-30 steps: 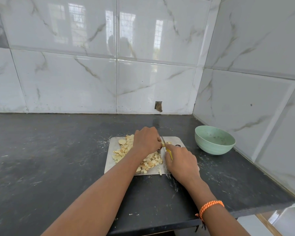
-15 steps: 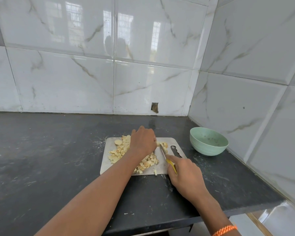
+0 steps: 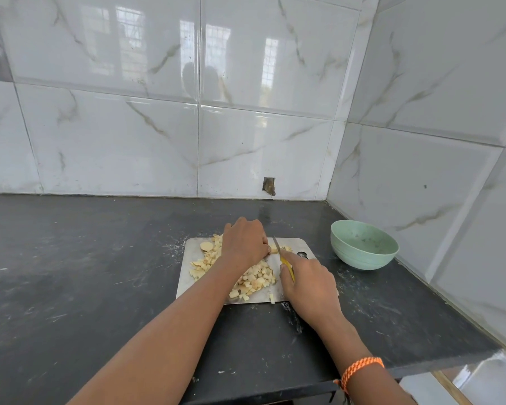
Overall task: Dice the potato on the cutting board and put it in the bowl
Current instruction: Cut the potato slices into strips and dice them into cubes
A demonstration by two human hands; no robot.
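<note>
A steel cutting board (image 3: 187, 276) lies on the dark counter with several pale diced potato pieces (image 3: 257, 279) heaped on it. My left hand (image 3: 244, 242) is curled over the far part of the board and holds a small potato piece (image 3: 274, 249) down at its fingertips. My right hand (image 3: 308, 280) grips a yellow-handled knife (image 3: 278, 247); the blade points away from me and meets that piece. A round potato slice (image 3: 206, 246) lies at the board's far left. The light green bowl (image 3: 362, 245) stands to the right of the board.
The black counter (image 3: 70, 273) runs left and ends at a front edge near me. White marble-look tiled walls close the back and the right side, close behind the bowl. A small hole (image 3: 268, 185) marks the back wall.
My right hand moved forward and brought the knife blade back up against the piece under my left fingertips. The left hand stayed in place on the board.
</note>
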